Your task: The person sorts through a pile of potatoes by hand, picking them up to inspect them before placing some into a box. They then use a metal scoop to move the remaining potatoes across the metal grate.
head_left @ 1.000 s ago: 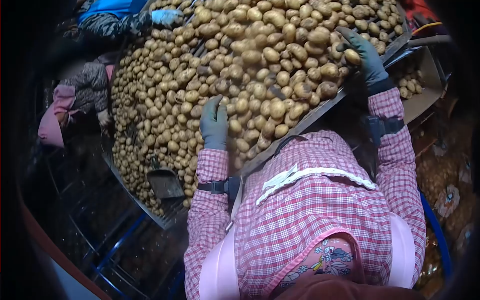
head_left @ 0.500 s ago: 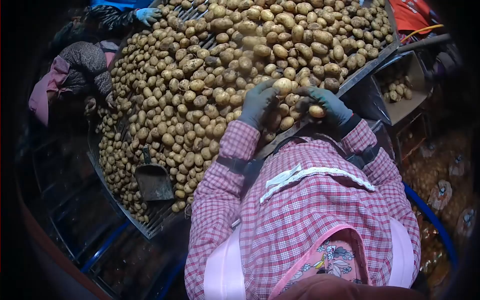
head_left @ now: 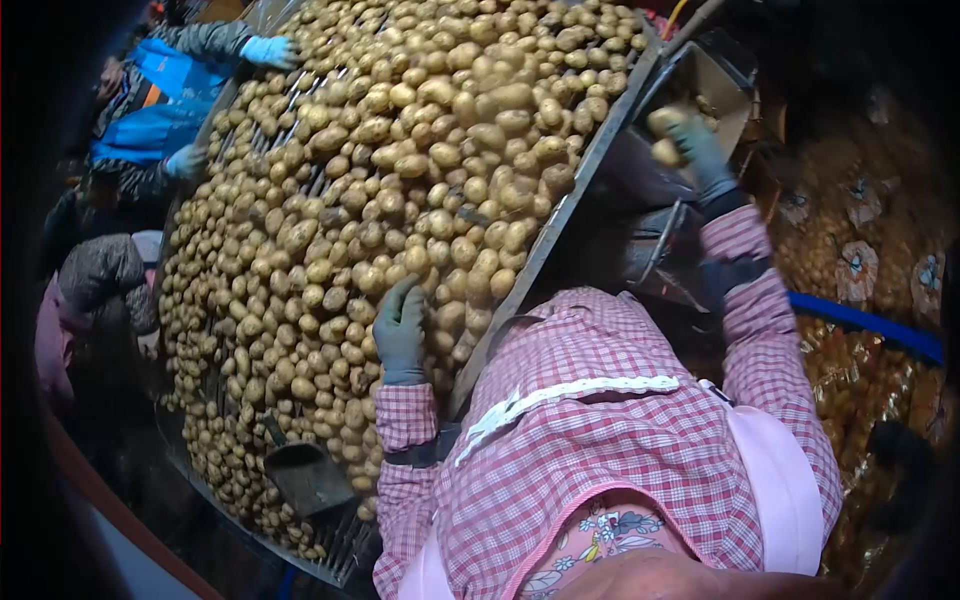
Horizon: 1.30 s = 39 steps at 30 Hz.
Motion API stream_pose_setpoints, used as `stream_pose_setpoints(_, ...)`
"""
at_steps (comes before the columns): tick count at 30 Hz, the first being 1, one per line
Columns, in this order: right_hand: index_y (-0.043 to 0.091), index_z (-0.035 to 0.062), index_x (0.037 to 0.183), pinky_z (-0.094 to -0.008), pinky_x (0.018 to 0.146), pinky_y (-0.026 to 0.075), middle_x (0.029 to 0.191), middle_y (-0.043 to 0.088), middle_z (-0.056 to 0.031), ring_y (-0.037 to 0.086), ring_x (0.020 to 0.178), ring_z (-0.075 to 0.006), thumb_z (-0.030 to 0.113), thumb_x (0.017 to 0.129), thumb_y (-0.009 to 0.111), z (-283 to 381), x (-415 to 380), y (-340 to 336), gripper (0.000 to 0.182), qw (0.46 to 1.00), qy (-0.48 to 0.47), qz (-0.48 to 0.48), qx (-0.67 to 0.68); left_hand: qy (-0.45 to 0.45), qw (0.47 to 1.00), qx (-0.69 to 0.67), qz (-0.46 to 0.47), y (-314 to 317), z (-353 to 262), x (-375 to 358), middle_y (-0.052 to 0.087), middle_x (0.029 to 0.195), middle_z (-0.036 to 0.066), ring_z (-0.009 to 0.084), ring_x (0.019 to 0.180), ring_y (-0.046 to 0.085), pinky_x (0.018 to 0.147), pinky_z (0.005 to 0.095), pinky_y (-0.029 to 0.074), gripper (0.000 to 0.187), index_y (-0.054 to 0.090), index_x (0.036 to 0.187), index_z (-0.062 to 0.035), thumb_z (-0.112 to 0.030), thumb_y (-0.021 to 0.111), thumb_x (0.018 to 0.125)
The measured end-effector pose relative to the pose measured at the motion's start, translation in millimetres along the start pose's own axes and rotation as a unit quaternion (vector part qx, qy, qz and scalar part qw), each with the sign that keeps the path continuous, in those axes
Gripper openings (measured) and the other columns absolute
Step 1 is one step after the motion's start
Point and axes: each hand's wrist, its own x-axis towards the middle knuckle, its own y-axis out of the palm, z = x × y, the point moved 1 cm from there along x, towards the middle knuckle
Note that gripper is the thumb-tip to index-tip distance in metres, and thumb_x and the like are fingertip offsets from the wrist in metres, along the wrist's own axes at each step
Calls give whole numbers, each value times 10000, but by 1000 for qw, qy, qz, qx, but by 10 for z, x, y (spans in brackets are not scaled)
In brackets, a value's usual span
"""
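My left hand (head_left: 402, 335), in a grey-green work glove, rests at the near side of a large heap of potatoes (head_left: 330, 265). Its fingers are loosely extended against the potatoes and grip none that I can see. Out to the right, my right hand (head_left: 703, 155), gloved the same way and slightly blurred, holds at least two potatoes (head_left: 666, 152) over an open box (head_left: 728, 95). More potatoes show inside that box, partly hidden by the hand.
A metal edge (head_left: 560, 225) borders the sorting table on my side. A dustpan-like scoop (head_left: 308, 478) lies on the slats at the near left. Co-workers' blue-gloved hands (head_left: 270, 52) and a grey sleeve (head_left: 105, 275) are along the far left side. A blue hose (head_left: 865, 325) runs at right.
My right hand has swung from the heap to the box on the right, carrying potatoes. My left hand has separated from it and shifted left and nearer. The view has turned rightward.
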Motion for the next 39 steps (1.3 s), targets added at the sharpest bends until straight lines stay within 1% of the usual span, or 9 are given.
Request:
stream_pose_setpoints(2, 658, 75, 1073, -314, 674, 545, 940, 649, -36, 624, 782, -163, 268, 1008, 591, -104, 417, -732, 214, 990, 79, -116, -2, 100, 981, 156, -54, -183, -35, -95, 692, 1201, 133, 197, 1100, 642, 977, 322, 501, 318, 649, 1238, 47, -146, 622, 985)
stream_pose_setpoints(4, 635, 75, 1248, -314, 727, 562, 1086, 649, -54, 623, 876, -144, 270, 1005, 608, 82, 697, -748, 313, 973, -44, -92, -208, 129, 965, 202, -108, -428, 32, -151, 696, 1207, 128, 195, 1102, 643, 988, 315, 491, 317, 659, 1236, 26, -163, 627, 984)
stream_pose_setpoints(7, 615, 69, 1308, -303, 892, 539, 1230, 645, -78, 643, 1022, -166, 207, 972, 644, 434, 322, 579, 364, 984, 36, 174, 25, 68, 980, 76, -172, -670, 99, -201, 693, 1178, 116, 180, 1050, 644, 947, 307, 508, 333, 662, 1250, 0, -154, 677, 955)
stream_pose_setpoints(13, 596, 41, 1357, -332, 993, 487, 1256, 672, -132, 634, 1132, -218, 312, 973, 630, 1198, -1547, 2822, 471, 687, 138, 714, -6, 65, 917, 280, -278, -1401, 275, -900, 636, 1231, 159, 230, 1013, 634, 876, 342, 533, 464, 628, 1317, -41, -209, 726, 896)
stream_pose_setpoints(15, 554, 48, 1401, -361, 1034, 460, 1298, 650, -158, 610, 1190, -267, 369, 967, 623, 1001, -1847, 3147, 544, 614, 72, 785, -38, -63, 862, 419, -277, -1349, 149, -1276, 587, 1307, 202, 324, 1129, 609, 982, 404, 496, 686, 540, 1422, -97, -337, 776, 824)
stream_pose_setpoints(20, 446, 106, 1497, -391, 1079, 419, 1377, 595, -199, 558, 1278, -327, 454, 938, 627, 814, -2133, 3608, 683, 512, -6, 850, -127, -48, 798, 560, -218, -916, 214, -1245, 442, 1465, 230, 402, 1343, 437, 1121, 471, 375, 971, 322, 1551, -144, -439, 803, 761)
stream_pose_setpoints(24, 425, 148, 1519, -395, 1075, 423, 1372, 600, -195, 558, 1284, -320, 438, 922, 646, 574, -2018, 3767, 699, 499, 44, 859, -101, -53, 795, 560, -228, -769, 68, -772, 333, 1527, 265, 464, 1356, 395, 1143, 458, 357, 1023, 296, 1570, -156, -444, 818, 739)
stream_pose_setpoints(33, 588, 57, 1316, -287, 925, 506, 1170, 659, -30, 597, 1068, -127, 221, 966, 670, 431, -1002, 3587, 395, 660, 106, 743, -42, 77, 893, 283, -341, 81, 8, 424, 143, 1602, 286, 456, 1449, 255, 1199, 461, 282, 1085, 190, 1595, -126, -157, 821, 712)
stream_pose_setpoints(39, 636, 29, 1245, -250, 820, 532, 1055, 697, -25, 648, 932, -104, 197, 955, 675, 322, 160, 3521, 337, 765, 142, 626, -50, 137, 933, 265, -202, 627, -647, 1282, 311, 1540, 240, 418, 1380, 407, 1143, 435, 373, 920, 335, 1543, -146, -141, 752, 722)
